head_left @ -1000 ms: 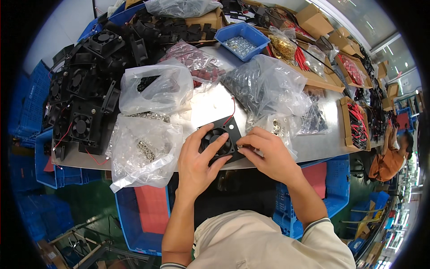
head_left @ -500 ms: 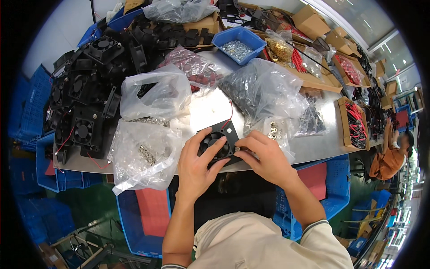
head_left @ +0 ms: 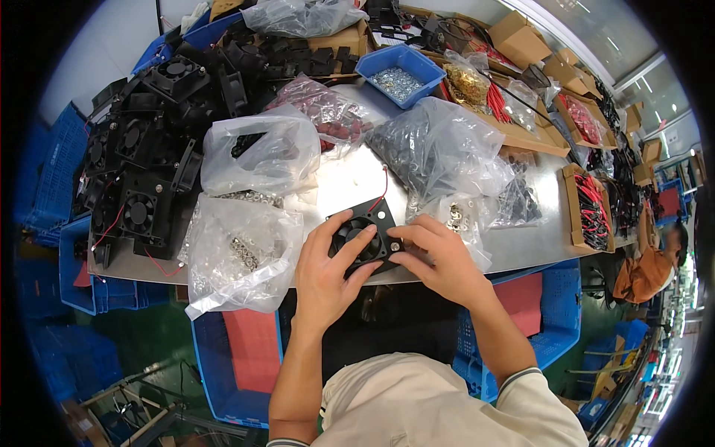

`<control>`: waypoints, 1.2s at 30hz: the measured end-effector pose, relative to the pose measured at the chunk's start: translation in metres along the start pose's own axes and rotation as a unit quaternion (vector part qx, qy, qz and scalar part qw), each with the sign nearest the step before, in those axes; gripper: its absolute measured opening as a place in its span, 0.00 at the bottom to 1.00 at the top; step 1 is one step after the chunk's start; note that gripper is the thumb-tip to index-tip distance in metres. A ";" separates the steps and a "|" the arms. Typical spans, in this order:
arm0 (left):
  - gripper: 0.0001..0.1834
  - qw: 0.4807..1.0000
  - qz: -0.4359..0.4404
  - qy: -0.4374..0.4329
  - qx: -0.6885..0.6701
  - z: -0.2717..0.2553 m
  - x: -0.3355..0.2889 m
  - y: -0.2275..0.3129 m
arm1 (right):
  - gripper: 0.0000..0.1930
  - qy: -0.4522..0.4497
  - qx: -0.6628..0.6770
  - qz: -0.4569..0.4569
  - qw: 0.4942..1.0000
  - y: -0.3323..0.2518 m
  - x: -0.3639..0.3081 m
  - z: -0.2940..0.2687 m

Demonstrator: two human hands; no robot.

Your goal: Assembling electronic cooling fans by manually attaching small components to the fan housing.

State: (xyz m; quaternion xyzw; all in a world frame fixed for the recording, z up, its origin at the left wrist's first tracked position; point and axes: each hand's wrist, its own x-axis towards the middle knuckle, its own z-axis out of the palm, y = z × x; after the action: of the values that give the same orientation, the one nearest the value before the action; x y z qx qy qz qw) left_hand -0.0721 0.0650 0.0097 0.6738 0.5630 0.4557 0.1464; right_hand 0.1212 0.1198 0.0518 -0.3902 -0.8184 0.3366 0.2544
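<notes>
- One black fan (head_left: 359, 226) on a flat black plate (head_left: 386, 223); position: near edge of the desk (head_left: 547, 194), between both hands.
- Left hand (head_left: 325, 268): grip grasping the fan, fingers spread across it, thumb at its near side.
- Right hand (head_left: 450, 264): grip released; forefinger and thumb parted, silvery fitting (head_left: 395, 247) visible between them, at the plate's right corner.
- Red lead (head_left: 385, 182) extends from the fan unit toward the far side.
- Clear bag (head_left: 257, 272) of metal parts lies left; blue tray (head_left: 427, 79) of small metal pieces stands beyond.
- Any lettering on fan or bag: too small to tell.
</notes>
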 end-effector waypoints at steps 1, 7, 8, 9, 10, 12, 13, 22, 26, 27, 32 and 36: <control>0.30 1.000 0.002 0.001 0.002 0.000 0.000 0.000 | 0.11 0.000 0.000 0.000 1.000 0.002 -0.001 -0.001; 0.30 1.000 -0.004 -0.004 -0.002 -0.001 0.000 0.000 | 0.11 -0.006 0.022 -0.008 1.000 0.005 -0.003 0.000; 0.30 1.000 -0.004 -0.004 -0.002 -0.001 0.000 0.001 | 0.11 -0.004 0.023 -0.005 1.000 0.005 -0.003 0.001; 0.30 1.000 -0.004 -0.004 -0.002 0.000 0.000 0.001 | 0.11 -0.004 0.024 -0.002 1.000 0.005 -0.003 0.001; 0.30 1.000 -0.004 -0.004 -0.003 0.000 0.000 0.000 | 0.11 -0.004 0.025 -0.002 1.000 0.005 -0.002 0.001; 0.30 1.000 -0.001 -0.004 0.000 0.000 0.000 0.000 | 0.10 -0.001 0.000 -0.028 1.000 0.005 -0.002 0.000; 0.30 1.000 0.003 -0.004 0.003 0.000 0.000 0.000 | 0.10 -0.001 -0.001 -0.027 1.000 0.006 -0.001 0.000; 0.30 1.000 -0.006 -0.004 -0.009 0.000 0.001 0.000 | 0.10 0.016 0.041 -0.053 0.998 0.011 0.002 -0.005; 0.30 1.000 -0.003 -0.006 0.001 -0.001 0.002 0.001 | 0.11 0.007 0.118 0.043 0.992 0.005 0.000 -0.011; 0.30 1.000 -0.005 -0.009 0.000 -0.001 0.001 0.001 | 0.11 0.000 0.103 0.054 0.993 0.003 0.000 -0.014; 0.30 1.000 0.001 -0.015 0.007 -0.001 0.001 0.001 | 0.12 -0.020 0.096 0.039 0.994 0.005 -0.002 -0.014; 0.30 1.000 -0.006 -0.012 0.001 -0.001 0.001 0.001 | 0.11 -0.007 0.017 -0.015 1.000 0.001 0.000 -0.009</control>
State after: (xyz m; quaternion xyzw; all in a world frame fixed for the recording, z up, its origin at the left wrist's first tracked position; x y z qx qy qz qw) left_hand -0.0724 0.0655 0.0110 0.6762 0.5653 0.4461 0.1553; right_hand 0.1277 0.1237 0.0569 -0.3709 -0.8203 0.3490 0.2603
